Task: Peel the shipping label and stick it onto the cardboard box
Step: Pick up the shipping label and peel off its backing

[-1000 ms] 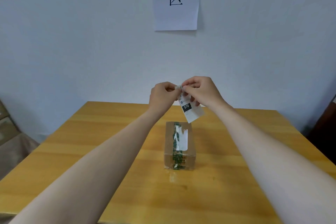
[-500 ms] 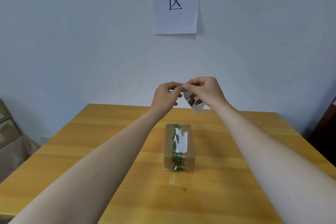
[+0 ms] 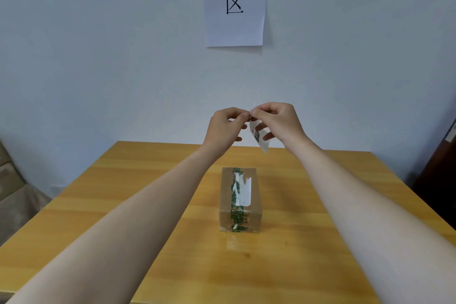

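A small white shipping label (image 3: 259, 136) with black print hangs in the air above the far part of the table. My right hand (image 3: 276, 121) pinches its top corner, and my left hand (image 3: 225, 126) pinches the same corner from the left, fingertips touching. Below them a small brown cardboard box (image 3: 240, 198) stands on the wooden table (image 3: 148, 205), sealed with green-printed tape and bearing torn white paper scraps on its top. Both hands are well above the box, not touching it.
A white paper sign (image 3: 234, 0) with black characters hangs on the wall behind. Cardboard boxes (image 3: 9, 185) stand on the floor at the left. A dark piece of furniture (image 3: 439, 168) is at the right edge.
The label has turned more edge-on and swung up closer to my right palm. Both hands stay pinched together at its top corner, at about the same height.
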